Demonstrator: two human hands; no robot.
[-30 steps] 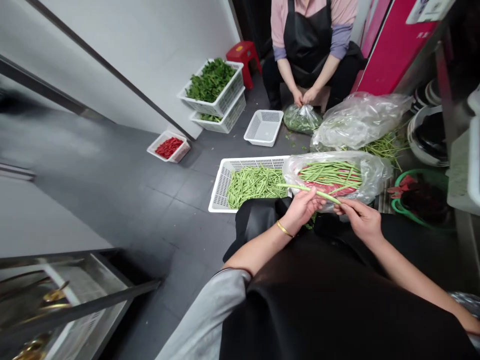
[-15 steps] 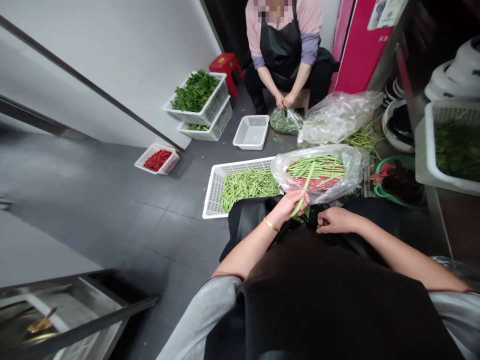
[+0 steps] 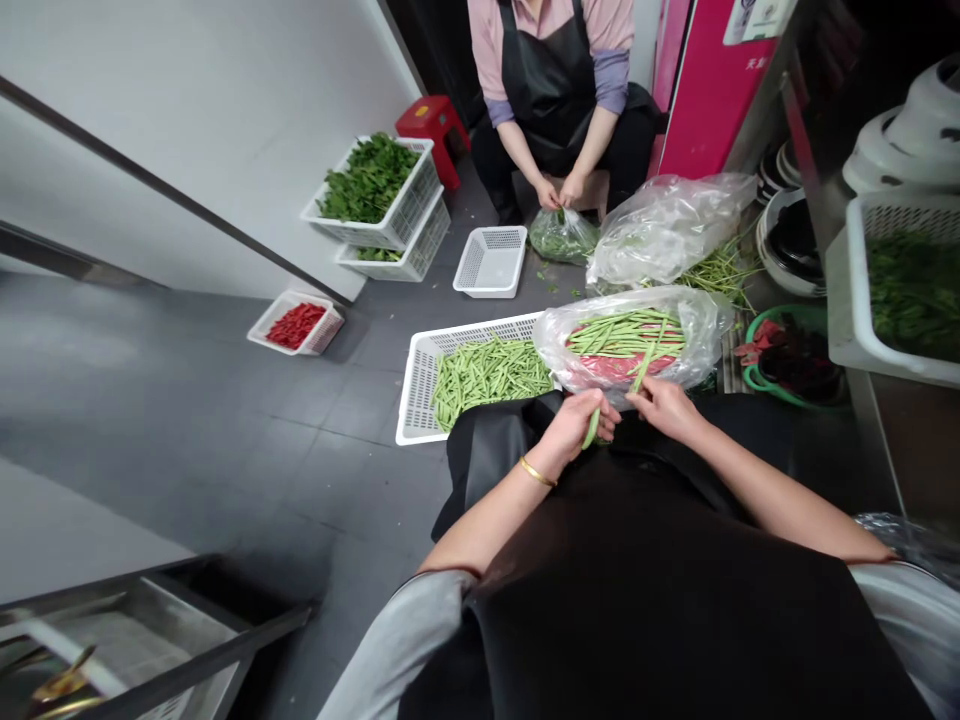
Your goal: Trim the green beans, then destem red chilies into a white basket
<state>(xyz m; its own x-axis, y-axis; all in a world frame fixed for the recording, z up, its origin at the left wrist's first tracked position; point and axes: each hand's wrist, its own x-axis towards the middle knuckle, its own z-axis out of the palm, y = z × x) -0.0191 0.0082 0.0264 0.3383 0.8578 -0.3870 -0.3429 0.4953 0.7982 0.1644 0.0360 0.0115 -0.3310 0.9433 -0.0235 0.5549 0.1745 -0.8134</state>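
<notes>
Firmly, the left hand (image 3: 576, 425) grips a green bean (image 3: 592, 430), the right hand (image 3: 667, 408) pinching just beside it.

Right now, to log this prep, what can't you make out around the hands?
Head view:
- The green bean in the left hand: its middle is hidden by that hand.
- The red layer in the clear plastic bag: covered by beans and blurred by the film.
- The co-worker: head cut off by the top edge.

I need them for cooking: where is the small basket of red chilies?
In the head view, the white basket of red chilies sits on the floor, left of the bean crate.
</notes>
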